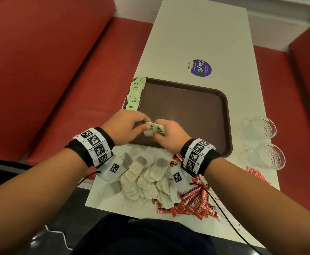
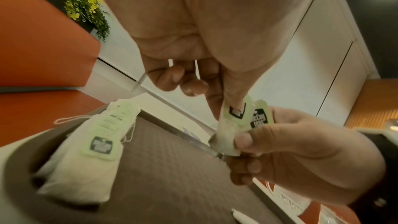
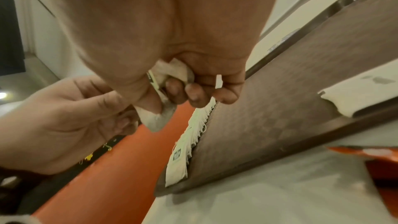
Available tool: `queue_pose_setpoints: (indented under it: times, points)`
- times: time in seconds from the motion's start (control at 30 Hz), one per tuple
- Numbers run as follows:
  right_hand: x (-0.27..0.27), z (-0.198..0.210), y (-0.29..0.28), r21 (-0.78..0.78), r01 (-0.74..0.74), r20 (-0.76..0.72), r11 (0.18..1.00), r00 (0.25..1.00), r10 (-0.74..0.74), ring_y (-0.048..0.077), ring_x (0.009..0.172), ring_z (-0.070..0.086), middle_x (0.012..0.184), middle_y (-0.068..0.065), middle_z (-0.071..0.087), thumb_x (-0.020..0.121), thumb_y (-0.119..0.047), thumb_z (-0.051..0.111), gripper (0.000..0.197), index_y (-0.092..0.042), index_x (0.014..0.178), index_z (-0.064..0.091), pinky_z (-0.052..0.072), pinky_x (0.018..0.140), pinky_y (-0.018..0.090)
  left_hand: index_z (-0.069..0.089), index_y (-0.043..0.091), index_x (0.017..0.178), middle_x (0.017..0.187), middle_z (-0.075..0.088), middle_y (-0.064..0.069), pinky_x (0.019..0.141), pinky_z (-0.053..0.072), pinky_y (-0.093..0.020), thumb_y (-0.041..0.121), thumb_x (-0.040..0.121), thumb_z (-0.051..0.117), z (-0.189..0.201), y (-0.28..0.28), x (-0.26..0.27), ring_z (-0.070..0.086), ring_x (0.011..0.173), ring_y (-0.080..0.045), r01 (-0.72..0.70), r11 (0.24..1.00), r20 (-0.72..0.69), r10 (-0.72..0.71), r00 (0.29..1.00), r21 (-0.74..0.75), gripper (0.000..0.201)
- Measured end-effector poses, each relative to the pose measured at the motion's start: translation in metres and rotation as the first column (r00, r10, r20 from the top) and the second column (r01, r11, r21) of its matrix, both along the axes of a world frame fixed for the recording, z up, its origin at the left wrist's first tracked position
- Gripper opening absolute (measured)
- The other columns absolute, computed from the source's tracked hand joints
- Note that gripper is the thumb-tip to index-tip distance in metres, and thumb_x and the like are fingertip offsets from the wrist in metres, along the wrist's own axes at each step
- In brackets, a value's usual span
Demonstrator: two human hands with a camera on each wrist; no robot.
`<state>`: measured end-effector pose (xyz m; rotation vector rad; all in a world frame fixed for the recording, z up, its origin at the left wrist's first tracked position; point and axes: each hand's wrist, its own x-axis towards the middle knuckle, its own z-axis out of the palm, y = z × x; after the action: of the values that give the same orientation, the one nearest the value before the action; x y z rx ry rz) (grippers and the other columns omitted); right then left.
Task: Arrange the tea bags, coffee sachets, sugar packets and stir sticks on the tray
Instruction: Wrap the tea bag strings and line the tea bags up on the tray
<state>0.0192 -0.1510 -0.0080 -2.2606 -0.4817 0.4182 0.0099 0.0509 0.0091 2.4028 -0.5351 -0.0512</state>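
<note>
Both hands meet above the near left part of the brown tray (image 1: 222,115). My left hand (image 1: 130,127) and my right hand (image 1: 169,134) pinch two green-tagged tea bags (image 1: 153,130) between thumbs and fingertips. In the left wrist view the held tea bags (image 2: 234,125) hang above the tray (image 2: 163,168). A row of several tea bags (image 1: 135,93) lies along the tray's left edge, and the same row (image 3: 185,147) shows in the right wrist view. A loose pile of tea bags (image 1: 143,179) and red coffee sachets (image 1: 194,203) lies on the table before me. Red stir sticks (image 1: 255,174) lie at the right.
Two clear glass cups (image 1: 260,127) (image 1: 268,155) stand right of the tray. A purple round sticker (image 1: 199,68) sits on the white table (image 1: 196,34) beyond the tray. Red bench seats (image 1: 49,80) flank the table on both sides.
</note>
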Motion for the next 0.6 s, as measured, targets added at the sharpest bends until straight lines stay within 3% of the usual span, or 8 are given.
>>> queue_pose_setpoints:
  times: [0.1,0.2,0.33,0.43,0.5,0.6]
  points:
    - [0.013,0.003,-0.003,0.089,0.093,0.000,0.992,0.996,-0.093,0.014,0.062,0.056,0.070,-0.004,0.061,0.088,-0.013,0.062,0.001,-0.013,0.089,0.063,0.047,0.060,0.033,0.072,0.022,0.104,0.079,0.065,0.015,0.065,0.041,-0.011,0.021,0.090,0.071,-0.003,-0.008,0.009,0.056,0.067,0.003,-0.124,0.973,-0.051,0.116,0.992,-0.195,0.014]
    - [0.028,0.009,-0.004,0.145,0.137,-0.028,0.980,0.990,-0.135,0.013,0.066,0.056,0.074,-0.005,0.061,0.093,-0.018,0.063,0.003,-0.019,0.090,0.062,0.047,0.063,0.032,0.066,0.025,0.113,0.093,0.070,0.007,0.073,0.051,-0.022,0.024,0.086,0.077,-0.011,-0.017,0.018,0.059,0.073,-0.008,-0.197,0.940,-0.188,0.148,0.971,-0.277,0.029]
    - [0.044,0.017,-0.003,0.166,0.203,-0.030,0.965,0.979,-0.201,0.011,0.071,0.054,0.084,-0.005,0.060,0.095,-0.020,0.060,0.011,-0.020,0.104,0.053,0.045,0.065,0.028,0.059,0.028,0.099,0.089,0.072,0.005,0.069,0.050,-0.024,0.019,0.082,0.080,-0.016,-0.024,0.048,0.060,0.072,-0.008,-0.304,0.898,-0.209,0.246,0.946,-0.320,0.028]
    - [0.054,0.020,-0.006,0.238,0.320,-0.173,0.917,0.943,-0.284,0.002,0.056,0.046,0.076,-0.003,0.049,0.099,-0.017,0.051,0.010,-0.017,0.104,0.042,0.038,0.050,0.016,0.053,0.028,0.090,0.085,0.069,0.008,0.059,0.045,-0.018,0.026,0.078,0.084,-0.015,-0.022,0.091,0.061,0.070,-0.006,-0.472,0.852,-0.219,0.428,0.877,-0.225,0.034]
    - [0.060,0.020,-0.008,0.270,0.360,-0.256,0.893,0.921,-0.294,0.002,0.051,0.045,0.073,-0.001,0.046,0.096,-0.016,0.047,0.008,-0.021,0.094,0.042,0.038,0.055,0.024,0.054,0.026,0.090,0.085,0.066,0.008,0.062,0.048,-0.022,0.030,0.079,0.083,-0.019,-0.017,0.124,0.061,0.074,-0.008,-0.518,0.852,-0.173,0.499,0.849,-0.081,0.031]
    - [0.066,0.018,-0.007,0.286,0.374,-0.305,0.882,0.908,-0.286,0.020,0.063,0.047,0.079,0.013,0.058,0.079,-0.019,0.048,0.005,-0.020,0.084,0.049,0.038,0.062,0.038,0.059,0.030,0.092,0.095,0.069,0.001,0.078,0.057,-0.035,0.026,0.086,0.074,-0.029,-0.013,0.167,0.066,0.083,-0.019,-0.523,0.846,-0.153,0.533,0.832,0.101,0.016]
